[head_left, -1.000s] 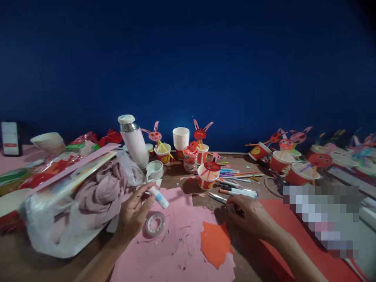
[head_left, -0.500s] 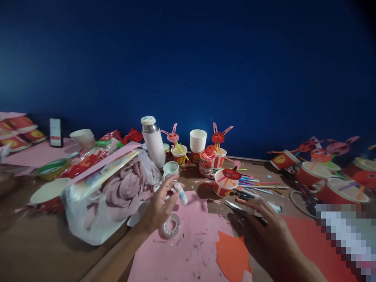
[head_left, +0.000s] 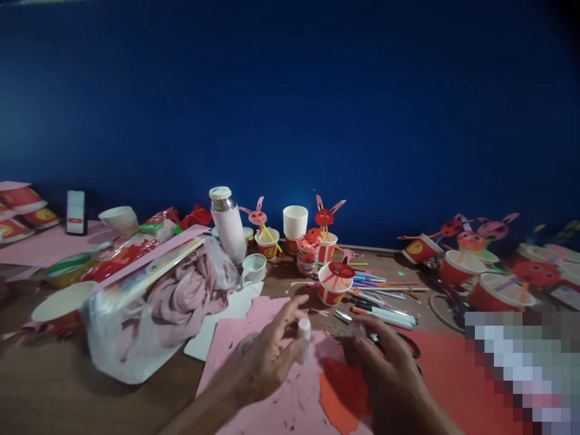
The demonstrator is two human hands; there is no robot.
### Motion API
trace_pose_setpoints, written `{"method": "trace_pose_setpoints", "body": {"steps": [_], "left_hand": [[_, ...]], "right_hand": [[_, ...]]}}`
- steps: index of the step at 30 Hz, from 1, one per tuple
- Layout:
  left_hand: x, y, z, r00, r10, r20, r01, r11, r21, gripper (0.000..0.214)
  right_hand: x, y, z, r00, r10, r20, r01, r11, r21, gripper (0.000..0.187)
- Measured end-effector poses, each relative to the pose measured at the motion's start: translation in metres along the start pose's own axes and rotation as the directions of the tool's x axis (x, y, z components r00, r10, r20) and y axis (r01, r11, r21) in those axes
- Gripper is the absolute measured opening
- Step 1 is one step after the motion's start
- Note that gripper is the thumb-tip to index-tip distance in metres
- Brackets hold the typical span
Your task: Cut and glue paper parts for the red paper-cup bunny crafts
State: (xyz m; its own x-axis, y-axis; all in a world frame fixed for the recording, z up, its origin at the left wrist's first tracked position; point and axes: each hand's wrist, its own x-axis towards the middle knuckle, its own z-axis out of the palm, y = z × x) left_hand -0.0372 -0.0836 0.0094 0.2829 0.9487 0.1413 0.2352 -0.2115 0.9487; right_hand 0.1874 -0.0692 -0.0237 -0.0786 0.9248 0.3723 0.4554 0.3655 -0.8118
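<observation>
While the left hand (head_left: 267,360) pinches one white cylindrical glue stick (head_left: 304,329) above pink paper (head_left: 224,341), the right hand (head_left: 388,356) holds one small translucent plastic piece (head_left: 357,330) near one pair of black-handled scissors (head_left: 343,316). One orange paper scrap (head_left: 335,393) lies between the hands; one white cylindrical flask (head_left: 229,232) stands behind.

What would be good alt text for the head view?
A person's left hand holds a small white tube above pink paper, while the right hand appears to hold a small clear piece. Decorated paper cups and a pale flask are behind.
</observation>
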Motion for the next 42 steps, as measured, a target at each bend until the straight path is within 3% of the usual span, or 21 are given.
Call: {"method": "trace_pose_setpoints", "body": {"steps": [3, 5, 9, 12, 15, 18, 20, 25, 27, 29, 31, 33, 38, 40, 42], "left_hand": [[-0.003, -0.002, 0.014, 0.998, 0.014, 0.067, -0.014, 1.000, -0.002, 0.048], [-0.004, -0.002, 0.019, 0.997, -0.007, 0.079, 0.010, 0.999, -0.034, 0.049], [-0.006, -0.001, 0.024, 0.994, -0.092, 0.065, 0.104, 0.974, -0.203, 0.045], [-0.005, -0.002, 0.028, 0.973, -0.215, 0.086, 0.229, 0.835, -0.501, 0.040], [-0.002, -0.002, 0.035, 0.968, -0.242, 0.074, 0.208, 0.598, -0.774, 0.045], [-0.002, 0.003, 0.040, 0.971, -0.239, -0.005, 0.116, 0.489, -0.865, 0.062], [-0.004, 0.008, 0.043, 0.966, -0.258, -0.019, 0.114, 0.492, -0.863, 0.069], [-0.010, 0.015, 0.046, 0.975, -0.219, -0.035, 0.106, 0.600, -0.793, 0.064], [-0.010, 0.012, 0.047, 0.978, -0.206, 0.012, 0.140, 0.618, -0.773, 0.057], [-0.010, 0.007, 0.047, 0.970, -0.206, 0.126, 0.228, 0.607, -0.761, 0.045], [-0.009, 0.002, 0.046, 0.954, -0.207, 0.218, 0.300, 0.607, -0.736, 0.035], [-0.009, 0.001, 0.045, 0.948, -0.242, 0.207, 0.316, 0.644, -0.697, 0.030], [-0.005, 0.017, 0.041, 0.918, -0.397, 0.001, 0.312, 0.721, -0.619, 0.025], [-0.004, 0.021, 0.041, 0.913, -0.407, -0.033, 0.305, 0.733, -0.607, 0.026], [-0.003, 0.021, 0.042, 0.923, -0.382, -0.042, 0.275, 0.734, -0.621, 0.028]], "right_hand": [[0.003, -0.004, -0.003, 0.986, 0.119, 0.121, -0.136, 0.980, 0.148, 0.030], [0.005, -0.009, -0.005, 0.961, 0.155, 0.229, -0.225, 0.921, 0.319, 0.029], [0.008, -0.017, -0.004, 0.914, 0.181, 0.364, -0.387, 0.661, 0.643, 0.023], [0.003, -0.015, 0.001, 0.870, 0.194, 0.453, -0.483, 0.524, 0.702, 0.027], [-0.006, -0.011, 0.006, 0.790, 0.173, 0.587, -0.563, 0.582, 0.586, 0.034], [-0.011, -0.018, 0.011, 0.703, 0.172, 0.690, -0.579, 0.703, 0.414, 0.046], [-0.011, -0.027, 0.012, 0.671, 0.159, 0.724, -0.566, 0.741, 0.362, 0.051], [-0.011, -0.037, 0.011, 0.638, 0.099, 0.764, -0.585, 0.707, 0.397, 0.059], [-0.012, -0.036, 0.010, 0.617, 0.083, 0.782, -0.590, 0.707, 0.390, 0.059], [-0.013, -0.035, 0.009, 0.596, 0.057, 0.801, -0.586, 0.713, 0.385, 0.056], [-0.013, -0.034, 0.010, 0.599, 0.018, 0.801, -0.559, 0.725, 0.402, 0.051], [-0.014, -0.032, 0.013, 0.631, 0.001, 0.776, -0.508, 0.757, 0.411, 0.048], [-0.019, -0.023, 0.026, 0.812, 0.192, 0.551, -0.383, 0.888, 0.256, 0.038], [-0.019, -0.023, 0.026, 0.820, 0.227, 0.525, -0.401, 0.883, 0.244, 0.035], [-0.017, -0.028, 0.020, 0.783, 0.197, 0.590, -0.438, 0.848, 0.299, 0.036]]}}
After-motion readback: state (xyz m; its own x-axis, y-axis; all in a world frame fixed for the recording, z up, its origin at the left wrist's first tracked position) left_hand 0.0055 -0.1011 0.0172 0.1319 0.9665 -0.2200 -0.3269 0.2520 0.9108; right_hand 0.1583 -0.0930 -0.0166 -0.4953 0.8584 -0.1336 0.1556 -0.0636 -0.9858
